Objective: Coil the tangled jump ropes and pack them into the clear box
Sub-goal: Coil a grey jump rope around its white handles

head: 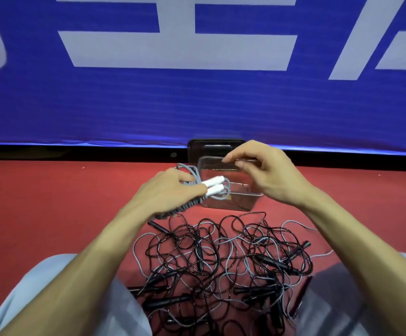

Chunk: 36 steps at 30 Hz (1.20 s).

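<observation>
Your left grip (170, 190) covers much of the coiled grey rope (183, 207), so you cannot see how its inner turns lie. Your right grip (265, 173) hides the far right rim of the clear box (236, 202), and whether it touches there is unclear. The dark object (211, 146) behind the box shows only its top, the tangled ropes (221, 258) run off the bottom edge, and the white lettering (177, 49) is cut off at the top.

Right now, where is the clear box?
In the head view, the clear box sits centre on the red floor, beyond the tangled ropes, partly hidden by the right hand.
</observation>
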### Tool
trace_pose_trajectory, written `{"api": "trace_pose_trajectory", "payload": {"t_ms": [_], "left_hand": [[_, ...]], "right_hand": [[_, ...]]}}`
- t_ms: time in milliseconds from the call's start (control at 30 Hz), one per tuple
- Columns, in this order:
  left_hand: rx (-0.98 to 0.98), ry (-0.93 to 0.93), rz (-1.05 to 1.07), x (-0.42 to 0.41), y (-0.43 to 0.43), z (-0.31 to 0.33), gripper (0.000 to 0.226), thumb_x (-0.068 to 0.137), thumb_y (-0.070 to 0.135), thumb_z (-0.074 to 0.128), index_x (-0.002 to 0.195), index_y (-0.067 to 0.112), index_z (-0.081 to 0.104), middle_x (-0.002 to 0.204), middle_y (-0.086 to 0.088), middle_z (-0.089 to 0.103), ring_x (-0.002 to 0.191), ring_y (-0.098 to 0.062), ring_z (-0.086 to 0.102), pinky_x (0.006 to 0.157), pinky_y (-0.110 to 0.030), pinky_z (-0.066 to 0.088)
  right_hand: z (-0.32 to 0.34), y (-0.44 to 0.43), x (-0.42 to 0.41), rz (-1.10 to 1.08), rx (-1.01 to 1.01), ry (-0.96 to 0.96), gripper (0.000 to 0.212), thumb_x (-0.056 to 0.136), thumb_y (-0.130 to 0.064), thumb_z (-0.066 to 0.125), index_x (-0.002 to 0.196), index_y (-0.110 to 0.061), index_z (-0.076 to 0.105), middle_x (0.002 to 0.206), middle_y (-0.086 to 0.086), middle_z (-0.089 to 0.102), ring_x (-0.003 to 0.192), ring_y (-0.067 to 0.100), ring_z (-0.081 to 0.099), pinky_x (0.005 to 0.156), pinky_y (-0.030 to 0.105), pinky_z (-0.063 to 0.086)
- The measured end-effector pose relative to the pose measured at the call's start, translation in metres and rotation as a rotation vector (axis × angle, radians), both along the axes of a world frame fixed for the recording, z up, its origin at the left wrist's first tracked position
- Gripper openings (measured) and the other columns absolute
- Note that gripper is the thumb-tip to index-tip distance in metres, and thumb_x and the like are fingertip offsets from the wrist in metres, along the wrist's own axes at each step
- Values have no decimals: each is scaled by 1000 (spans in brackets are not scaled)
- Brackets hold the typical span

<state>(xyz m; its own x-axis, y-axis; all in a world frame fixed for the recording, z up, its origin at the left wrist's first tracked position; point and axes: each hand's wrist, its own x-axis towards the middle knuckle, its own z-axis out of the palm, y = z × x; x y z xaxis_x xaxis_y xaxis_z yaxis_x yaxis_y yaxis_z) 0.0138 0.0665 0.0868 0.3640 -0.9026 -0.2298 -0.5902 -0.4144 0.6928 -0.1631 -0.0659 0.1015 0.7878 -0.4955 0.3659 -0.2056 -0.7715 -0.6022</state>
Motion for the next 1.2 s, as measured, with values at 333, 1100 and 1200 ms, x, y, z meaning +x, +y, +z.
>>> {"api": "trace_pose_trajectory", "payload": {"t_ms": [333, 1100, 1200], "left_hand": [[174, -228, -351, -14, -1, -3, 27, 77, 63, 68, 55, 51, 58, 53, 11, 48, 47, -6, 44, 54, -28, 35], [-380, 596, 295, -3, -8, 0, 40, 91, 25, 65, 125, 45, 63, 79, 6, 74, 63, -22, 62, 60, -33, 55], [-391, 620, 352, -3, -10, -2, 27, 91, 27, 65, 117, 36, 71, 73, 4, 71, 65, -23, 62, 61, -33, 55]], "right_hand": [[-14, -3, 0, 289, -8, 414, 57, 94, -7, 58, 136, -44, 48, 131, -4, 43, 121, 12, 32, 98, 18, 24], [-19, -4, 4, 81, 160, 468, 14, 94, -21, 58, 83, -28, 54, 79, -2, 68, 58, 0, 55, 55, 12, 41], [-16, 0, 6, 101, 199, 455, 16, 93, -14, 56, 83, -26, 51, 89, 0, 73, 59, -3, 57, 56, 10, 40]]}}
